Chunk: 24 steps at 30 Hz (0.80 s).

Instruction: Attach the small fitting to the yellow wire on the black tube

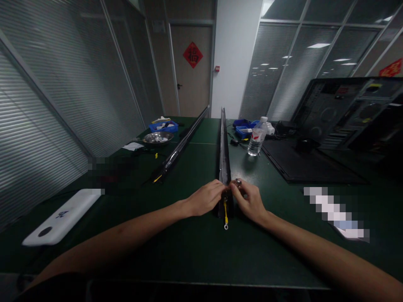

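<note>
A long black rail with a grey, channel-like inside (224, 159) runs away from me down the middle of the table. Near its close end, my left hand (204, 198) is closed on the left edge, fingers bent inward. Across from it, my right hand (250, 202) pinches at the right edge, with a small shiny metal piece on or by its fingers. The fingertips nearly meet over the channel, so any small part between them is hidden. From this end a yellow wire with a ring terminal (226, 214) points toward me.
A second black rail (181, 149) lies to the left. Beyond are a metal bowl (158, 138), a blue tray (163, 127), blue bins (244, 131) and a water bottle (256, 137). A black panel (310, 163) lies right; a white case (64, 218) sits left.
</note>
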### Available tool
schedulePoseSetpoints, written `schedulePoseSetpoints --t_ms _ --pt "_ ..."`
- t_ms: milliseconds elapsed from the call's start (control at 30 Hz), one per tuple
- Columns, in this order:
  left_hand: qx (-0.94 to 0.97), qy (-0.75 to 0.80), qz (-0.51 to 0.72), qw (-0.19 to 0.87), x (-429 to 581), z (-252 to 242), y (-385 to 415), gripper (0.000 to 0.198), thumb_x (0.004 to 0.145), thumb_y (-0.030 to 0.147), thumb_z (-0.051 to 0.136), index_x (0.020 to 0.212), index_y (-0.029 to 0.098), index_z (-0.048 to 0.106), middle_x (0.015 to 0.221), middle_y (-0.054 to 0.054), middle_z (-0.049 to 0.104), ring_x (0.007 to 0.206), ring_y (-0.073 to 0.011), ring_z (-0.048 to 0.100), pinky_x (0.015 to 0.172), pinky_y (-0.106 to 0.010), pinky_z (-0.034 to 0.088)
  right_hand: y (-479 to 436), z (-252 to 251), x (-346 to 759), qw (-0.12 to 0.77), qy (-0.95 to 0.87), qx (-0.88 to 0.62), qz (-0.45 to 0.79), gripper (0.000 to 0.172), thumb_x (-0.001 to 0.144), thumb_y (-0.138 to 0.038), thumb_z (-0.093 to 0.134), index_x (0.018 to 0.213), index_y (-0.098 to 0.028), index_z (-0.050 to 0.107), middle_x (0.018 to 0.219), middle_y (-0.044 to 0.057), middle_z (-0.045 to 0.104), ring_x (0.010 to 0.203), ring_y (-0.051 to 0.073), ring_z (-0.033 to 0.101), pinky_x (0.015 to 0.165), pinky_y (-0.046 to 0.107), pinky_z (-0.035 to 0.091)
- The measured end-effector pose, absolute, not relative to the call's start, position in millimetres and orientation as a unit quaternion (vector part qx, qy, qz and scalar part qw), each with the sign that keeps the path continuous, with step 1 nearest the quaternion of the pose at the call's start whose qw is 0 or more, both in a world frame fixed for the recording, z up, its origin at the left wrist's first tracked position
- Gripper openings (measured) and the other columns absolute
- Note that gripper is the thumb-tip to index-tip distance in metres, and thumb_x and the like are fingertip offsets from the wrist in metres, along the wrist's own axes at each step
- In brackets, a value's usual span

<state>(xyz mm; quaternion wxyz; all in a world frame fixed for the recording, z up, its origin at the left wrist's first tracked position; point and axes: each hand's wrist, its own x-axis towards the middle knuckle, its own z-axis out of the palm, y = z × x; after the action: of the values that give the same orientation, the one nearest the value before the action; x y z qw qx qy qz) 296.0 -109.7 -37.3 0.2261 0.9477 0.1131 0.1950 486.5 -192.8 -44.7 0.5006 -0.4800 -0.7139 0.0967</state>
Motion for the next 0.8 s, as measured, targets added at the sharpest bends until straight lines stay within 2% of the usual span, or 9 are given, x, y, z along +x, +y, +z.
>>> schedulePoseSetpoints --t_ms 433,800 --pt "0.948 0.12 0.191 0.226 295.0 -35.0 -110.5 0.021 0.099 0.007 0.04 0.108 0.015 0.056 0.108 -0.009 0.058 0.106 -0.0214 0.055 0.096 -0.035 0.05 -192.5 -43.0 486.2 0.49 -0.727 -0.47 0.098 0.021 0.104 -0.027 0.05 0.089 -0.018 0.063 0.075 0.002 0.062 0.062 0.016 0.058 0.059 0.028 0.044" --pt "0.948 0.117 0.191 0.225 295.2 -33.8 -110.9 0.021 0.1 0.008 0.039 0.11 0.015 0.055 0.108 -0.009 0.058 0.106 -0.0217 0.055 0.096 -0.035 0.05 -190.3 -45.5 488.8 0.488 -0.727 -0.471 0.107 0.025 0.104 -0.03 0.049 0.087 -0.018 0.063 0.074 0.002 0.06 0.063 0.016 0.057 0.06 0.027 0.045"
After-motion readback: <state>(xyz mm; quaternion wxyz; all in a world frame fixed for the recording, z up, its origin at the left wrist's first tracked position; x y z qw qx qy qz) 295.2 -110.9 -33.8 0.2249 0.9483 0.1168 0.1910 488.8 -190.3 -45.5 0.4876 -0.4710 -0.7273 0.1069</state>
